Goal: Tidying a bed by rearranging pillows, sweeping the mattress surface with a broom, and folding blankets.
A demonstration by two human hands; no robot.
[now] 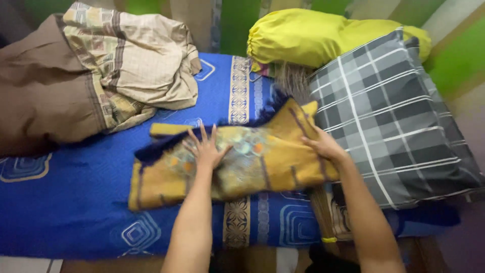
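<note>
On the blue bed (76, 202), left hand (204, 150) and right hand (323, 146) press flat, grip wide, on the mustard cloth (262, 162).

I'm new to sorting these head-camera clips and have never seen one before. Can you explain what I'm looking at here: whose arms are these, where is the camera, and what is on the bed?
There is only one picture, taken by a camera worn on a person's head, looking down at their own bare arms. No machine is involved. The left hand lies flat with fingers spread on a yellow patterned cloth, and the right hand presses on the cloth's right edge. Neither hand lifts it. The cloth lies on a bed with a blue patterned sheet. At the back left is a crumpled brown and beige blanket. At the right are a grey plaid pillow and, behind it, a yellow bolster.
</note>
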